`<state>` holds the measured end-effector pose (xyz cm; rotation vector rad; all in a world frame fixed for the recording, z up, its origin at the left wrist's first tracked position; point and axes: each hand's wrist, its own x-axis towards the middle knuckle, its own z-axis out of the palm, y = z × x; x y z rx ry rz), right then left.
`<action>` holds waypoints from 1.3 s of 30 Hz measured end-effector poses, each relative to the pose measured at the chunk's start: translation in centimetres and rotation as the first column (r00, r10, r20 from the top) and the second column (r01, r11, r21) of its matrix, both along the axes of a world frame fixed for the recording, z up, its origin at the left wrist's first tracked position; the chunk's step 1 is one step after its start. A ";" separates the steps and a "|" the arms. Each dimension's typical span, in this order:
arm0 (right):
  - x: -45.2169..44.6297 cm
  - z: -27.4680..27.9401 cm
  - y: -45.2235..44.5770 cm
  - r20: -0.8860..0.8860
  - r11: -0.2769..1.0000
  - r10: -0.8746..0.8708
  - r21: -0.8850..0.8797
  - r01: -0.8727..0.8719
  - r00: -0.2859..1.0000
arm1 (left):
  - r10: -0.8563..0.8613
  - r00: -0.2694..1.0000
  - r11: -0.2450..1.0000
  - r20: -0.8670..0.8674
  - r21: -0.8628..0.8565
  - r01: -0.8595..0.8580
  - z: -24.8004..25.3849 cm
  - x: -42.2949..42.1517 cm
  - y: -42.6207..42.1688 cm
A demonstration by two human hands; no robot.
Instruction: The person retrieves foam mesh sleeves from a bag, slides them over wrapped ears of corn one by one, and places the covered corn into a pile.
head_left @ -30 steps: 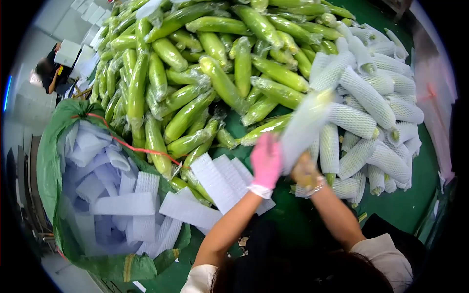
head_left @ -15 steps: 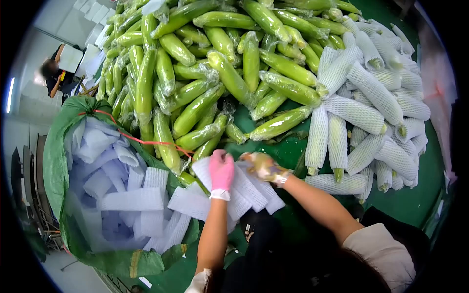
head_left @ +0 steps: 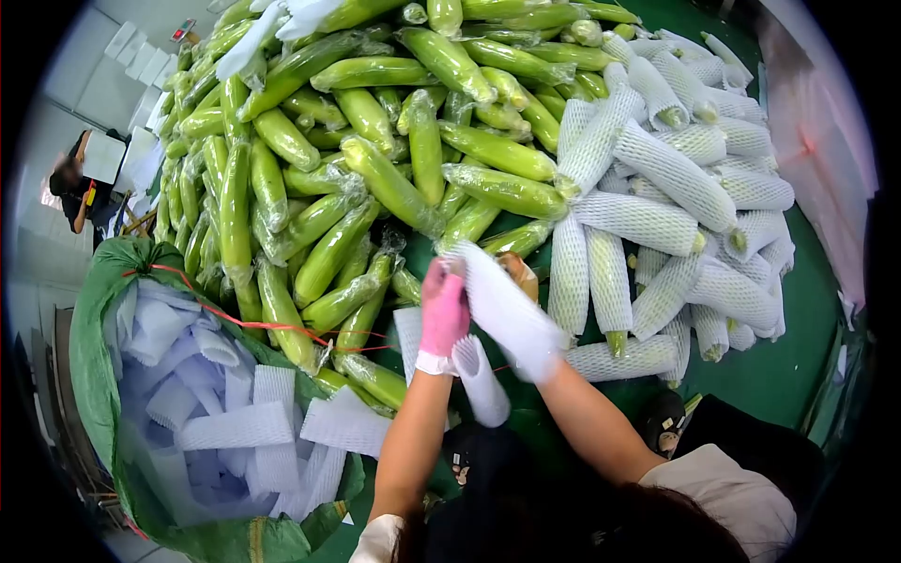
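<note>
My left hand [head_left: 445,310], in a pink glove, is closed on the upper end of a white foam net sleeve [head_left: 502,305] that slants down to the right and is blurred at its lower end. Behind this sleeve is my right hand [head_left: 522,276] in a stained, pale glove; its fingers are mostly hidden. A second foam sleeve [head_left: 481,380] hangs below my left hand, and another [head_left: 409,336] shows at its left. Beyond both hands lies a heap of long green vegetables [head_left: 389,183] wrapped in clear film.
At the left, a green sack [head_left: 94,375] holds many loose foam sleeves, with red twine [head_left: 235,321] running from its top. Film-wrapped vegetables in foam sleeves [head_left: 676,178] are piled at the right. A person [head_left: 73,183] is in the far left background.
My left hand has lifted a foam sleeve up from the bunch lying before me. My right hand has come in behind it. The view has shifted a little to the right.
</note>
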<state>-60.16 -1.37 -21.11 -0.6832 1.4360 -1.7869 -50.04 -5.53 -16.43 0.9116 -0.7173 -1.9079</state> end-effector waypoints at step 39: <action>-7.0 -2.1 -0.3 0.469 0.921 0.179 0.229 -0.315 0.865 | 0.272 0.537 0.887 0.799 -0.424 0.181 -0.3 -4.5 -1.7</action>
